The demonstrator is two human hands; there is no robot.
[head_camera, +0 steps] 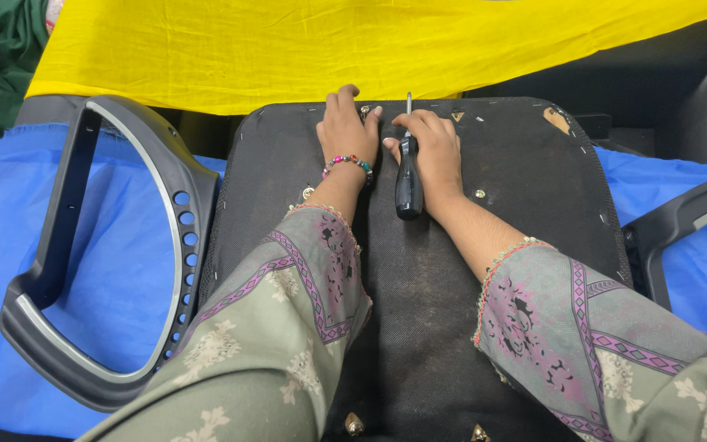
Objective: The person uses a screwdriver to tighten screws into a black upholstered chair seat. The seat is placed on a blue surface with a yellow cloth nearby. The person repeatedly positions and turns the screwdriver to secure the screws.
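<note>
On the black seat base (443, 327) I see my right hand (434, 151) gripping a screwdriver (407, 176) (black-handled); my left hand (344, 127) rests flat, fingers spread.

Left hand (344, 127) flat on black seat base (443, 327), fingertips by small metal fitting (365, 109) near far edge. Right hand (433, 147) wrapped round screwdriver (407, 176), black handle toward wrist, shaft pointing away. Beaded bracelet (348, 161) on left wrist. Grey armrest (100, 262) at left on blue cloth (10, 213). Yellow cloth (288, 49) beyond.
</note>
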